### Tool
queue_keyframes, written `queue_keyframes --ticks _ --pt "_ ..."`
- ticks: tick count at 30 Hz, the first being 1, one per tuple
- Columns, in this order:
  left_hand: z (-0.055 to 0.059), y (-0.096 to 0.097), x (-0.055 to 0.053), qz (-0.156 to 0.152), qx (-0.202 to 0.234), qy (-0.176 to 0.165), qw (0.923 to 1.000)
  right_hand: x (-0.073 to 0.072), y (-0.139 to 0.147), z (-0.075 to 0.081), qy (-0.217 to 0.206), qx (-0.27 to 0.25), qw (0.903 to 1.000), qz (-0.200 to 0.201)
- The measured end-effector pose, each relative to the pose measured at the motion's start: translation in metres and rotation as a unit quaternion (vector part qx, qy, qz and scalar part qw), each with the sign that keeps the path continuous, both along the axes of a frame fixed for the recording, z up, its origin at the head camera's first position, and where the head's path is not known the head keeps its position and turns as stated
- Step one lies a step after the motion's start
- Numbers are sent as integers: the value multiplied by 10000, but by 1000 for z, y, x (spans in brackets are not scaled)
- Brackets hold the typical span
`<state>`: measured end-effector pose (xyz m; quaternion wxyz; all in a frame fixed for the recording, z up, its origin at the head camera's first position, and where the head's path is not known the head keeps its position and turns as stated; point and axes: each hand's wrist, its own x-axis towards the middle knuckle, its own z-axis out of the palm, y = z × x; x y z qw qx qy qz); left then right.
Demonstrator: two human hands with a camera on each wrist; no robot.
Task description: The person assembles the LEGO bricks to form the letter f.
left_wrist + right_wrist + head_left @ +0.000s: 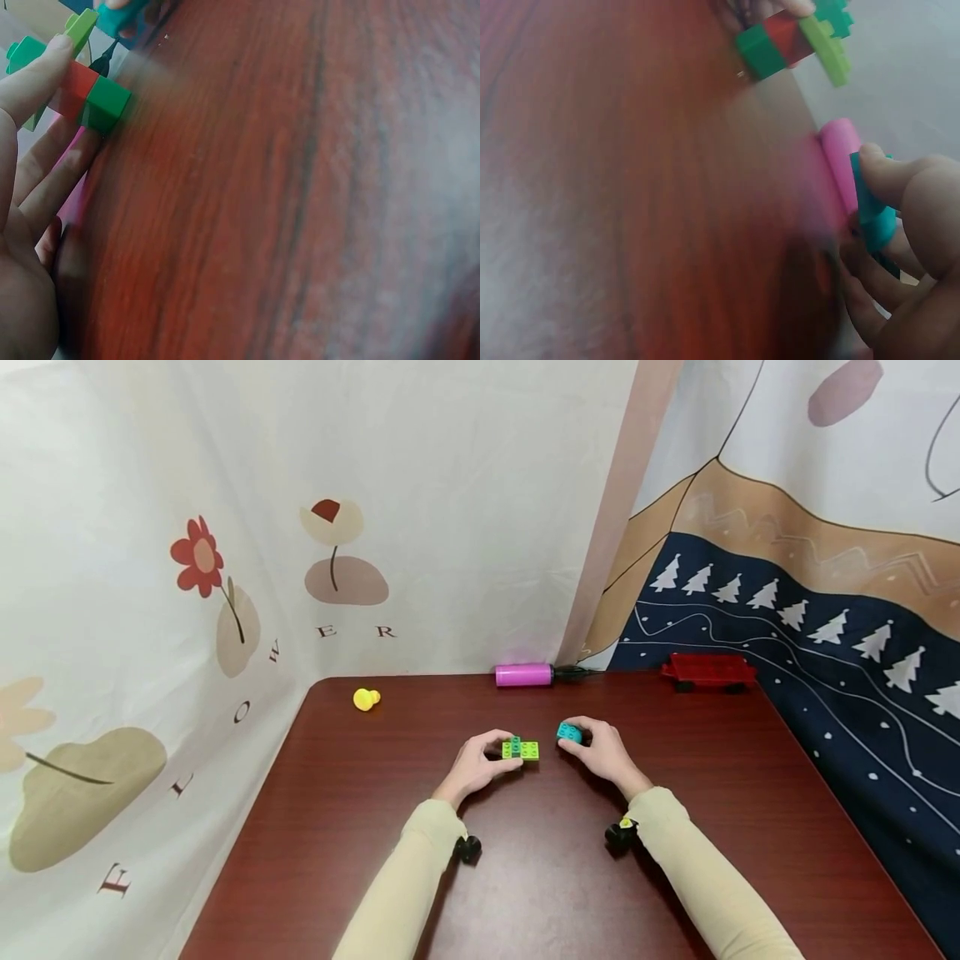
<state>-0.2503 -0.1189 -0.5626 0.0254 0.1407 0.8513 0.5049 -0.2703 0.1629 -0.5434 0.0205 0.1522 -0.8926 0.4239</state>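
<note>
My left hand (477, 762) grips a stack of toy building blocks (529, 750) between thumb and fingers, over the middle of the table. In the left wrist view the stack (75, 91) shows a green block at one end, then a red one, a lime strip and another green block. A short way to the right, my right hand (606, 752) pinches a teal toy block (568, 732) with studs on top. The right wrist view shows this teal block (875, 221) under the thumb, with one rounded end. A gap separates the block from the stack.
Along the far edge of the brown table (540, 893) lie a pink cylinder (523, 675) with a black end and a red wheeled toy cart (708, 670). A small yellow toy (366, 699) sits at the far left. Printed cloth (465, 510) hangs behind.
</note>
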Motion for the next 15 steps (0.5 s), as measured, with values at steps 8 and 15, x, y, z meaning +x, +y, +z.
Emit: queue_keyframes --ticks 8,15 --pt "0 1 -2 -5 60 58 10000 -3 -14 13 213 -615 9969 436" --pt "-2 0 -1 -74 118 50 9999 3 -35 22 204 -939 9921 812"
